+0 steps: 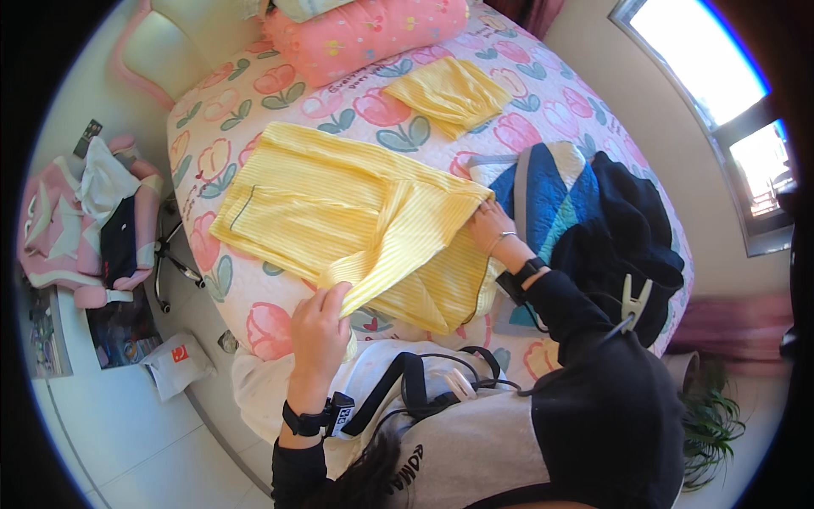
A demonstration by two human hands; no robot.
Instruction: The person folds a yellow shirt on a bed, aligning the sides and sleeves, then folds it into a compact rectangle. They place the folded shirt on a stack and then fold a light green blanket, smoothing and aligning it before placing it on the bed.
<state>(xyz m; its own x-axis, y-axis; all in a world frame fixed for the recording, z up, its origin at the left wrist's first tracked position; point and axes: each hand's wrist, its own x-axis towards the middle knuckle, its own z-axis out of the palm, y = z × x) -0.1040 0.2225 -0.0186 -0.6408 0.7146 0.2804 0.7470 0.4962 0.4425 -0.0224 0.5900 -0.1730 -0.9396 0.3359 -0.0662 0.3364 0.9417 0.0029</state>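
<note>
A yellow-and-white striped pajama shirt (314, 191) with dark piping lies spread across the bed. Its front part is lifted and turned over into a slanting fold. My left hand (318, 331) pinches the near edge of this fold, close to the bed's near side. At the shirt's right edge, my right hand (493, 227) has its fingers closed on the cloth. Between the two hands the striped fabric runs taut. Farther back, a matching yellow striped garment (449, 93) lies folded in a small bundle, touched by neither hand.
The bed (191, 140) has a tulip-patterned sheet. A pink rolled quilt (373, 38) lies at its far side. Right of the shirt are a blue patchwork quilted cloth (547, 191) and dark clothing (632, 229). A pink chair (64, 229) draped with clothes stands left.
</note>
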